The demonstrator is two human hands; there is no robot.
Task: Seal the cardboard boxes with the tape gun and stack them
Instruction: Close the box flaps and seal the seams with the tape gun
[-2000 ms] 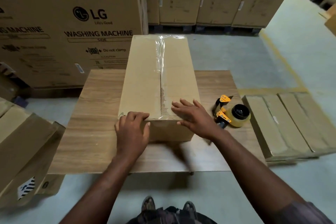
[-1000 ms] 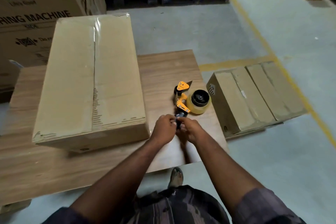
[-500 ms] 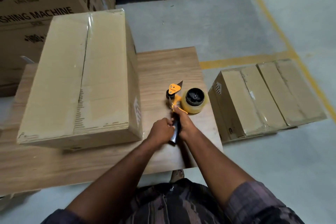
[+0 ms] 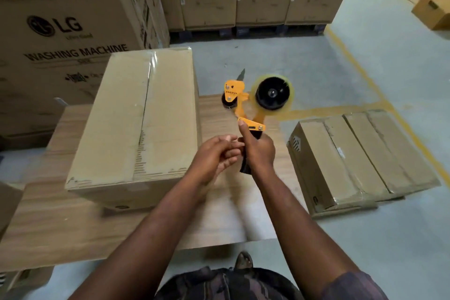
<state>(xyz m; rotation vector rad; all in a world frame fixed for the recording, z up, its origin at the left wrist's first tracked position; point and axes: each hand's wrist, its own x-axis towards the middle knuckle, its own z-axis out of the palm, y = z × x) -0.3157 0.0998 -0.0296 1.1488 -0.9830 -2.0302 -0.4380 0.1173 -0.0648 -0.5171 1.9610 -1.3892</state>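
Right hand [image 4: 259, 153] wrapped round black handle of tape gun [image 4: 246, 105], thumb up against yellow frame. Gun raised above right part of table [image 4: 73, 221], tape roll on right, blade pointing away. Left hand [image 4: 214, 156] just beside handle, fingers loosely bent, nothing seen in grasp; contact with handle unclear. Cardboard box [image 4: 136, 124] lies on table left of hands, top seam taped. Flat boxes [image 4: 360, 153] on floor right of table. Washing machine cartons [image 4: 60, 31] behind, yellow floor line [image 4: 360, 75] beyond.
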